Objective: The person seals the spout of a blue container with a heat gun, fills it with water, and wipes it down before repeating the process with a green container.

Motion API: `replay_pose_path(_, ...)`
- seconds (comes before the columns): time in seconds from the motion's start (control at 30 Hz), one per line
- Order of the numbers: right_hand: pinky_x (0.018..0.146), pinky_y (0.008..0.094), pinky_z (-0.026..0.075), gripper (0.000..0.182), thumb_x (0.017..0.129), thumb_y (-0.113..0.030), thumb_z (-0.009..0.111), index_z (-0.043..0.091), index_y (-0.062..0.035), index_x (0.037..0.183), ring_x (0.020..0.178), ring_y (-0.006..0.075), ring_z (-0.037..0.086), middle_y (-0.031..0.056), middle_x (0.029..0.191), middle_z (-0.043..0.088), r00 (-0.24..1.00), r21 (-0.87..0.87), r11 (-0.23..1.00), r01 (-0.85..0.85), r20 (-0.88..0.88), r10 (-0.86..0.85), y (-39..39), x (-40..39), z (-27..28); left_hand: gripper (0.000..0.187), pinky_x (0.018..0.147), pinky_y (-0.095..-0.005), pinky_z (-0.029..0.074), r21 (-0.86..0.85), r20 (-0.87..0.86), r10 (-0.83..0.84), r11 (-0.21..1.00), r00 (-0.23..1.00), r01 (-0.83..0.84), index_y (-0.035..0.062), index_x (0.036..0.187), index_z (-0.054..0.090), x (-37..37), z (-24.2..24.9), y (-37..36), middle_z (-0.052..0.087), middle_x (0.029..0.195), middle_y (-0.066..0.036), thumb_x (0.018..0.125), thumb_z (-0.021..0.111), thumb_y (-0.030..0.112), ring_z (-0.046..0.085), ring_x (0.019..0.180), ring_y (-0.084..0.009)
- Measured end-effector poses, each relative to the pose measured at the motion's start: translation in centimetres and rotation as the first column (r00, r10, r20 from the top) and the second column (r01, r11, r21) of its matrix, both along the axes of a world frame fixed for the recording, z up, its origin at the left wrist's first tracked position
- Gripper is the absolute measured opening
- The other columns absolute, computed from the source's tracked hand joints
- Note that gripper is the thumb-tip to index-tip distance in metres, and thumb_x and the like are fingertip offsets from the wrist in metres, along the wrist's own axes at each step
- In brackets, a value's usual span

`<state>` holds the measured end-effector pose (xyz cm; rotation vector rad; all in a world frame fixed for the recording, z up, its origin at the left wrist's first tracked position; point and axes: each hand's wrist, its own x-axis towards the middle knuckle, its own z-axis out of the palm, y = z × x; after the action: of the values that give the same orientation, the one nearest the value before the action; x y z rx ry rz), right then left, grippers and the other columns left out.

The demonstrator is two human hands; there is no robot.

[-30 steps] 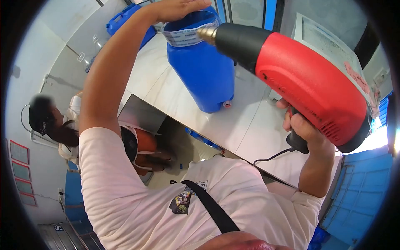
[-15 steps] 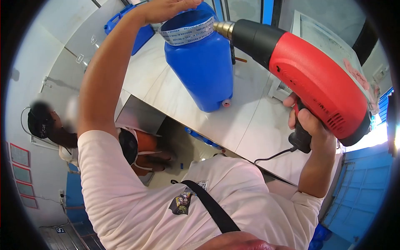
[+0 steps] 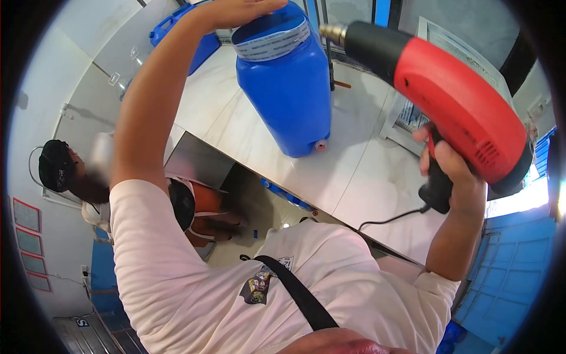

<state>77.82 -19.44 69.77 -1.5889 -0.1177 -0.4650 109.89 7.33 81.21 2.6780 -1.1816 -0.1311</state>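
Observation:
A tall blue plastic jug [image 3: 286, 97] stands upright on the counter, a small spigot outlet [image 3: 321, 145] low on its side. Around its neck sits a clear printed seal band [image 3: 274, 46]; the earlier frame's lettering reads "refuse if seal is broken". My left hand [image 3: 242, 12] lies over the jug's top at the far side with fingers stretched out, partly cut off by the frame edge. In my right hand [image 3: 448, 156] is a red and black heat gun [image 3: 460, 103], gripped by its handle. Its metal nozzle points at the band from the right, apart from it.
The marble-patterned counter [image 3: 354, 171] runs across the middle. Another blue jug [image 3: 203, 50] stands at the back left, and a white framed box [image 3: 407, 118] sits on the right. A power cord [image 3: 392, 221] hangs over the edge. At left is another person [image 3: 65, 171].
The heat gun has moved right, its nozzle now farther from the band. The jug has shifted and tilted slightly, with my left hand still at its top.

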Motion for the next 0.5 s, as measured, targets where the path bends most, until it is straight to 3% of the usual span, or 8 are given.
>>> replay_pose_path(0.07, 0.063, 0.0268, 0.051, 0.022, 0.086, -0.009, 0.069, 0.069, 0.0027, 0.105, 0.068, 0.0114, 0.061, 0.0082, 0.089, 0.069, 0.997, 0.061, 0.995, -0.08, -0.008, 0.08, -0.4, -0.8, -1.5, 0.068, 0.115, -0.0445, 0.036, 0.045, 0.057, 0.019, 0.999, 0.998, -0.021, 0.0109, 0.149, 0.047, 1.0, -0.1, 0.3, 0.053, 0.146, -0.017, 0.105, 0.034, 0.061, 0.051, 0.133, -0.0304)
replay_pose_path(0.1, 0.068, 0.0262, 0.052, 0.022, 0.086, -0.009, 0.069, 0.07, 0.0022, 0.105, 0.071, 0.0123, 0.063, 0.0071, 0.088, 0.068, 0.997, -0.16, 0.985, -0.057, -0.06, 0.048, 0.0, -1.3, -1.0, 0.069, 0.114, -0.0457, 0.038, 0.026, -0.035, 0.065, 0.998, 0.997, -0.064, 0.011, 0.149, 0.046, 0.6, 0.4, 0.1, 0.053, 0.144, -0.018, 0.104, 0.034, 0.062, 0.051, 0.133, -0.0305)
replay_pose_path(0.13, 0.068, 0.0262, 0.052, 0.022, 0.086, -0.009, 0.069, 0.07, 0.0022, 0.105, 0.071, 0.0123, 0.063, 0.0071, 0.088, 0.068, 0.997, -0.156, 0.986, -0.054, -0.064, 0.045, 0.4, -1.4, -0.5, 0.069, 0.113, -0.0468, 0.039, 0.014, -0.13, 0.107, 0.994, 0.986, -0.106, 0.0111, 0.149, 0.046, 0.2, 0.5, -0.1, 0.054, 0.143, -0.018, 0.104, 0.034, 0.063, 0.052, 0.133, -0.0307)
replay_pose_path(0.27, 0.073, 0.0288, 0.055, 0.023, 0.084, -0.007, 0.072, 0.071, -0.0014, 0.106, 0.083, 0.0152, 0.067, 0.0055, 0.095, 0.072, 0.999, -0.301, 0.953, 0.038, 0.022, -0.032, 1.6, -1.0, 0.6, 0.07, 0.111, -0.0468, 0.041, -0.017, -0.114, 0.087, 0.996, 0.99, -0.089, 0.0108, 0.149, 0.045, 0.3, 0.7, -0.3, 0.055, 0.142, -0.018, 0.104, 0.033, 0.063, 0.053, 0.131, -0.0303)
replay_pose_path(0.37, 0.074, 0.0301, 0.056, 0.027, 0.082, -0.005, 0.073, 0.072, -0.0023, 0.108, 0.084, 0.0153, 0.067, 0.0066, 0.098, 0.073, 1.0, -0.158, 0.987, 0.013, -0.01, -0.015, 1.5, -0.4, -0.5, 0.07, 0.113, -0.0454, 0.039, -0.021, -0.092, 0.08, 0.996, 0.993, -0.082, 0.0099, 0.15, 0.044, -0.5, 1.2, -0.4, 0.052, 0.145, -0.018, 0.104, 0.034, 0.062, 0.051, 0.134, -0.0307)
replay_pose_path(0.4, 0.067, 0.0281, 0.053, 0.028, 0.081, -0.005, 0.066, 0.069, 0.0006, 0.108, 0.072, 0.0137, 0.063, 0.0075, 0.092, 0.071, 0.977, -0.37, 0.914, 0.166, 0.184, -0.103, 1.7, 0.2, -1.7, 0.07, 0.114, -0.0442, 0.038, -0.029, -0.049, 0.009, 1.0, 0.999, -0.01, 0.0091, 0.15, 0.044, -0.5, 1.0, -0.5, 0.051, 0.147, -0.019, 0.105, 0.034, 0.062, 0.049, 0.135, -0.0309)
replay_pose_path(0.47, 0.06, 0.026, 0.05, 0.031, 0.08, -0.005, 0.059, 0.066, 0.0034, 0.108, 0.06, 0.0122, 0.059, 0.0085, 0.086, 0.069, 0.913, -0.524, 0.782, 0.339, 0.384, -0.138, 1.8, 0.2, -1.7, 0.07, 0.116, -0.043, 0.036, -0.031, -0.008, -0.06, 0.998, 0.998, 0.06, 0.0083, 0.151, 0.044, -0.4, 0.8, -0.5, 0.049, 0.149, -0.019, 0.105, 0.035, 0.061, 0.048, 0.137, -0.0311)
replay_pose_path(0.5, 0.069, 0.0281, 0.053, 0.032, 0.078, -0.007, 0.069, 0.069, 0.0, 0.11, 0.072, 0.0136, 0.063, 0.0079, 0.092, 0.071, 0.98, -0.306, 0.94, 0.149, 0.172, -0.1, 2.1, -0.2, 0.2, 0.07, 0.116, -0.0421, 0.035, -0.031, -0.03, -0.062, 0.998, 0.998, 0.061, 0.0075, 0.151, 0.043, -0.7, 0.8, -0.7, 0.048, 0.15, -0.019, 0.105, 0.035, 0.06, 0.046, 0.138, -0.0312)
